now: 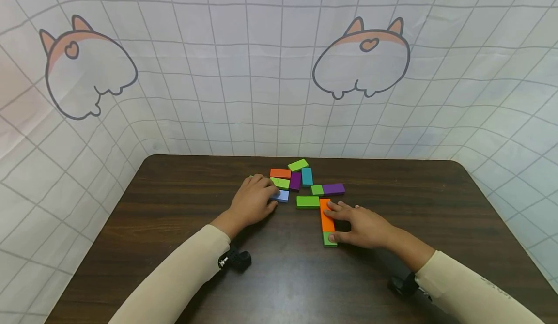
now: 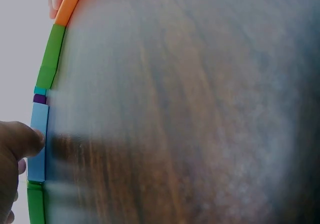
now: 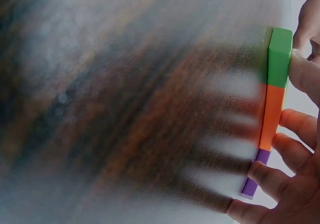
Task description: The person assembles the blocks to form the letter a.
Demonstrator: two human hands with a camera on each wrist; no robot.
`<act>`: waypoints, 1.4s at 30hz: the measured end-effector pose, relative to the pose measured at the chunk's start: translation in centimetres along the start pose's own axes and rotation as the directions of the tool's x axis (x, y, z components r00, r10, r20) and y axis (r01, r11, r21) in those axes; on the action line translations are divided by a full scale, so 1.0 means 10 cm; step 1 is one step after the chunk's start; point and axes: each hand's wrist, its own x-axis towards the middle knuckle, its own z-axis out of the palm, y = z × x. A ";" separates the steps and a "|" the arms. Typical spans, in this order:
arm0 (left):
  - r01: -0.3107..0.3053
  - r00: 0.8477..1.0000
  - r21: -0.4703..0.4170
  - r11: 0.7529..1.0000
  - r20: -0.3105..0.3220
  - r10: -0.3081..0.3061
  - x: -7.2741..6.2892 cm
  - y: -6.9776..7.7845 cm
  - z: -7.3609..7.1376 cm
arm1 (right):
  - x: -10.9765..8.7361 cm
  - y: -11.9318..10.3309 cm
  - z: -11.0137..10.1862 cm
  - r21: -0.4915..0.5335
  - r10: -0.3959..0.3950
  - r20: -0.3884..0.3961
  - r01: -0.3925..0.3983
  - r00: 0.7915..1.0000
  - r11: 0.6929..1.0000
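- Grip: our right hand (image 1: 364, 225) isn't clenched; fingers spread, thumb touching the near green block (image 1: 328, 242), fingertips against the orange block (image 1: 326, 220). Our left hand (image 1: 252, 200) pinches the blue block (image 1: 282, 196), thumb on its near side, fingers curled over it.
- Near green + orange: end to end, one strip on the table (image 1: 279, 275), lying at 9 o'clock from our right hand. Long axis 12–6, orange at the 12 end. Right hand is the nearer one, already in contact.
- Key relation: strip runs 12–6, blue runs 9–3, so they're about square to each other. Blue sits at 10 from the strip, at 3 from our left palm.
- Mid green block (image 1: 307, 202): between the hands, axis 9–3, its 3 o'clock end at orange's far end. Can't tell if they touch. Right fingertips are nearer.
- Farther: small green block (image 1: 317, 190) and purple block (image 1: 334, 189), end to end, roughly 9–3, at 1 from mid green.
- Farthest: loose cluster at 11–12 from mid green, including the teal block (image 1: 307, 177), axis 12–6.
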 end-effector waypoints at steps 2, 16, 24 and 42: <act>-0.001 1.000 -0.006 1.000 0.002 0.001 0.00 0.00 0.00 | 0.00 0.00 0.00 -0.001 -0.002 -0.001 0.002 1.000 1.000; -0.041 0.998 -0.049 0.998 -0.041 0.039 -0.01 0.03 0.02 | 0.01 0.00 0.00 -0.006 -0.006 0.001 0.006 1.000 1.000; -0.059 0.997 -0.036 0.998 -0.046 0.058 0.01 0.09 0.02 | 0.01 0.01 0.01 -0.009 -0.004 -0.003 0.004 1.000 1.000; -0.081 0.995 -0.030 0.996 -0.054 0.079 0.03 0.12 0.05 | 0.00 0.02 0.02 -0.010 -0.005 -0.011 0.005 1.000 1.000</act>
